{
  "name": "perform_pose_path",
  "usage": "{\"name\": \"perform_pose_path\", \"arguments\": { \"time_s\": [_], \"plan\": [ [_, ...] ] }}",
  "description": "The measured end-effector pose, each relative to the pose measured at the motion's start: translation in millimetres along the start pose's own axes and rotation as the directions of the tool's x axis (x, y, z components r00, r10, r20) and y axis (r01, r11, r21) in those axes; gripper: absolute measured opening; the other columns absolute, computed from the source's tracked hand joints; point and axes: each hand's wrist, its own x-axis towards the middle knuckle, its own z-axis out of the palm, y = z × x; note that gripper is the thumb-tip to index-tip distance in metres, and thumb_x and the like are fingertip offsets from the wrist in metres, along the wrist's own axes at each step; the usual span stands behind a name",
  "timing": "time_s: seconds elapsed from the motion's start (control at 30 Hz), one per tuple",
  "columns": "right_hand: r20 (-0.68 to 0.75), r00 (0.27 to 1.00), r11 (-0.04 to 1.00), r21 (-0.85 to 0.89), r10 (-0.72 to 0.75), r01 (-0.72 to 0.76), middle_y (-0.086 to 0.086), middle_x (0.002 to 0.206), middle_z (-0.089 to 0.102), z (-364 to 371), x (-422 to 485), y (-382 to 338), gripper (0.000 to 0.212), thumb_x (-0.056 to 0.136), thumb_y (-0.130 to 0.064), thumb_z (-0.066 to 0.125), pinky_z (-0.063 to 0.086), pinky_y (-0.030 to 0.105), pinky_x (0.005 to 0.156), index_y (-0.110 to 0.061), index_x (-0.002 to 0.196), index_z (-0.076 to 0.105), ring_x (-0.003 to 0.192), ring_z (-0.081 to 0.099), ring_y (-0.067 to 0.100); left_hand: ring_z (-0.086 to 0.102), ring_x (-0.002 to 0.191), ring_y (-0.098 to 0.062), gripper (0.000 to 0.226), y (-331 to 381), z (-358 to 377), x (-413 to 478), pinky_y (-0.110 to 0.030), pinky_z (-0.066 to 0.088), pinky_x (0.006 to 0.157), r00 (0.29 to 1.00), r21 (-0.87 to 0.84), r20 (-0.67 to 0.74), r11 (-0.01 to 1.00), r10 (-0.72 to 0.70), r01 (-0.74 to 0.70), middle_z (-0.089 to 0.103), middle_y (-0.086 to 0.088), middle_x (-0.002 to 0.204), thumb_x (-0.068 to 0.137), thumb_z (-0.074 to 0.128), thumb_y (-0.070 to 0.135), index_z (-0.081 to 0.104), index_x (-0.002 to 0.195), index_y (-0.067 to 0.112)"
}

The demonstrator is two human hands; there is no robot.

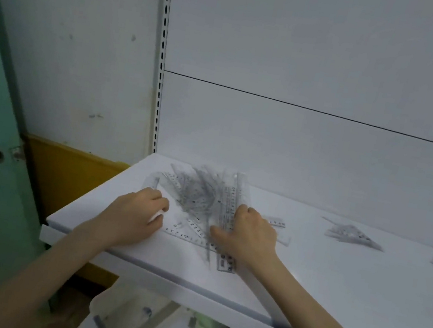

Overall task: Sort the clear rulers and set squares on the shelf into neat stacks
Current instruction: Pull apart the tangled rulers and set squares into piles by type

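At the left end of the shelf (127, 177), the left hand (135, 213) curls its fingers at the edge of the jumbled pile (198, 198); whether it grips a piece I cannot tell. The pile, clear plastic with black scales, lies criss-crossed and largely unsorted. The right hand (249, 235) grips a long ruler (226, 262) on the pile's right side. Farther right, a small stack of set squares (352, 234) suggests sorting has barely begun.

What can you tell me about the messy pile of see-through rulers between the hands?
The pile is a jumble of clear plastic rulers and set squares with black number marks, lying crisscrossed near the left end of the white shelf. The left hand touches its left edge, the right hand its right side.
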Motion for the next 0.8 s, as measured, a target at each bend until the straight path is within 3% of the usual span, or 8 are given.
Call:
{"name": "perform_pose_path", "arguments": {
  "time_s": [0.23, 0.37, 0.5, 0.63, 0.73, 0.8],
  "plan": [
    [-0.037, 0.980, 0.974, 0.120, 0.195, -0.190, 0.005, 0.117, 0.052, 5.3, -13.5, -5.7, 0.042, 0.089, -0.043, 0.053, 0.047, 0.036, 0.080, -0.023, 0.126, 0.051, 0.106, 0.055, 0.027, 0.035, 0.123, -0.010, 0.045, 7.9, 9.0, 34.0, -0.025, 0.034, 0.099, 0.922, -0.157, 0.140, 0.927, 0.362, -0.340, 0.043, 0.008, 0.133, 0.094, 0.050, 0.041, 0.044, 0.135, 0.025],
    [-0.031, 0.969, 0.960, 0.148, 0.246, -0.239, 0.008, 0.120, 0.053, 4.1, -15.8, -9.4, 0.040, 0.091, -0.035, 0.053, 0.044, 0.035, 0.082, -0.026, 0.130, 0.051, 0.109, 0.054, 0.030, 0.036, 0.119, -0.011, 0.047, 6.2, 11.0, 38.8, -0.023, 0.032, 0.095, 0.893, -0.150, 0.101, 0.894, 0.438, -0.422, 0.045, 0.006, 0.129, 0.093, 0.050, 0.046, 0.044, 0.134, 0.024],
    [-0.028, 0.964, 0.950, 0.183, 0.263, -0.254, 0.007, 0.118, 0.054, 5.9, -14.4, -8.1, 0.044, 0.089, -0.031, 0.057, 0.042, 0.034, 0.081, -0.021, 0.131, 0.048, 0.108, 0.054, 0.027, 0.040, 0.118, -0.013, 0.048, 6.1, 13.5, 44.8, -0.021, 0.031, 0.090, 0.887, -0.170, 0.104, 0.887, 0.450, -0.430, 0.046, 0.004, 0.126, 0.094, 0.052, 0.041, 0.042, 0.137, 0.022],
    [-0.012, 0.958, 0.916, 0.293, 0.288, -0.272, 0.008, 0.116, 0.056, 6.8, -10.7, 0.1, 0.049, 0.088, -0.028, 0.063, 0.038, 0.029, 0.080, -0.013, 0.132, 0.046, 0.107, 0.052, 0.024, 0.042, 0.099, -0.007, 0.055, 5.6, 14.4, 50.6, -0.022, 0.035, 0.084, 0.919, -0.389, 0.129, 0.872, 0.372, -0.298, 0.044, 0.010, 0.109, 0.087, 0.066, 0.035, 0.043, 0.136, 0.024],
    [-0.040, 0.954, 0.893, 0.365, 0.297, -0.263, 0.001, 0.093, 0.061, 8.7, -7.5, 6.9, 0.040, 0.088, -0.020, 0.063, 0.034, 0.024, 0.073, -0.009, 0.125, 0.054, 0.090, 0.052, 0.017, 0.049, 0.081, -0.005, 0.023, 3.6, 11.3, 55.4, -0.023, 0.040, 0.076, 0.929, -0.482, 0.108, 0.836, 0.355, -0.263, 0.053, 0.007, 0.091, 0.087, 0.067, 0.024, 0.060, 0.109, 0.020],
    [-0.069, 0.948, 0.869, 0.424, 0.311, -0.254, -0.007, 0.075, 0.058, 8.8, -6.3, 10.3, 0.029, 0.088, -0.014, 0.060, 0.035, 0.022, 0.070, -0.007, 0.116, 0.062, 0.081, 0.052, 0.013, 0.052, 0.073, -0.003, 0.004, 3.2, 6.9, 54.6, -0.015, 0.041, 0.068, 0.933, -0.548, 0.108, 0.804, 0.343, -0.232, 0.058, 0.008, 0.082, 0.092, 0.061, 0.020, 0.063, 0.090, 0.017]
  ]
}}
